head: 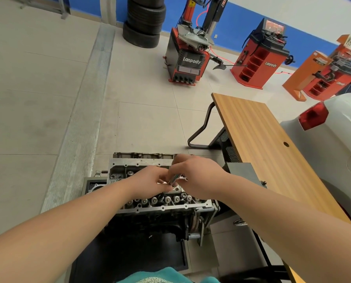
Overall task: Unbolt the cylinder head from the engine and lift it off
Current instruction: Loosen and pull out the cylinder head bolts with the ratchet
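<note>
Pale floor tiles (146, 119) are spreading under the whole workshop, and the engine (160, 217) is sitting low on them, directly in front of the person. Both hands are meeting over the middle of the cylinder head (142, 207). The right hand (193, 176) is closing its fingers around a slim shiny metal tool (175, 179), which is slanting down toward the head; the left hand (150, 181) is pinching with curled fingers at the lower end of the same tool, probably to steady it on a bolt, though the tip itself is hiding behind the fingers. Just below the hands a row of round valve parts (164, 200) is showing along the near edge of the head. The head is lying flat on the block, so I judge the unbolting is not finished and lifting is far.

To the right of the hands a wooden table (262, 139) is standing, and beyond it a white car (334, 139). Far behind the hands the red tyre machines are carrying the word "Lanpody" (191, 60), and black tyres (144, 21) are standing in a stack.
</note>
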`<state>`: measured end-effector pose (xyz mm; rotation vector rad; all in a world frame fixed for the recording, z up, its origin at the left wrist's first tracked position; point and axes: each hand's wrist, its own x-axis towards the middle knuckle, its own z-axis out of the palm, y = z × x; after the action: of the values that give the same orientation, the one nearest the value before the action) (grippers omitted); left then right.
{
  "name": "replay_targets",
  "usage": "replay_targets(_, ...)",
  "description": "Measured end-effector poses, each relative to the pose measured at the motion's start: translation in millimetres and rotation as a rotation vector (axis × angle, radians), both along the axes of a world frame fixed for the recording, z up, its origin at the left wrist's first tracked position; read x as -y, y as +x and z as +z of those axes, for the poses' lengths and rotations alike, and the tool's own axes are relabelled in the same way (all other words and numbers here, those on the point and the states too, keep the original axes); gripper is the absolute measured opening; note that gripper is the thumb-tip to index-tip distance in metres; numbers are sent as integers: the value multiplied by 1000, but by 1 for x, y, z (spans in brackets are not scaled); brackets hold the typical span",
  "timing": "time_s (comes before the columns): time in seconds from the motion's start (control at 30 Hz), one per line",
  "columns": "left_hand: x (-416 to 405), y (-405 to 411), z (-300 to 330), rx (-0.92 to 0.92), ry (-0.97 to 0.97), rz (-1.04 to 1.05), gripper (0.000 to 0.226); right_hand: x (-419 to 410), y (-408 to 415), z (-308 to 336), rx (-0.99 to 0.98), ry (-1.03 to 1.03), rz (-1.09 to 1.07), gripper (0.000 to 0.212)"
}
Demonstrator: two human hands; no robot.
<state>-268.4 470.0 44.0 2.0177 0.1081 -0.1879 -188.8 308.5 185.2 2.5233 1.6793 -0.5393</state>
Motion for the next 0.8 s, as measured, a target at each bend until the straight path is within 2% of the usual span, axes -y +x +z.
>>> replay_targets(0.03, 2, 0, 2, 5, 18, 2, 3, -1, -2, 2, -27, 27, -11, 27)
replay_targets(0.13, 4, 5, 2, 41, 74, 66, 25, -7, -1, -3, 50, -22, -143, 39)
replay_targets(0.23, 3, 5, -2, 70, 24, 29, 26, -9, 1, -5, 130, -65, -122, 23)
replay_targets(0.4, 5, 1, 1, 16, 60, -9, 25, -1, 2, 5, -82, 30, -7, 16)
replay_targets(0.43, 6, 2, 1, 17, 76, -4, 18, -1, 0, 5, -75, 27, -18, 24)
replay_targets(0.5, 7, 5, 1, 26, 91, 9, 11, -5, 0, -1, 20, -16, -116, 34)
replay_targets(0.6, 7, 6, 0, 67, 57, 45, 26, -11, -2, -5, 173, -86, -165, 31)
replay_targets(0.67, 6, 4, 1, 67, 15, 29, 21, -9, -1, -4, 109, -67, -116, 15)
replay_targets(0.77, 2, 2, 1, 37, 37, -5, 21, -4, 3, 1, -14, -27, -8, 21)
replay_targets(0.8, 1, 2, 1, 41, 56, 2, 21, -3, 2, 2, -38, 1, -10, 17)
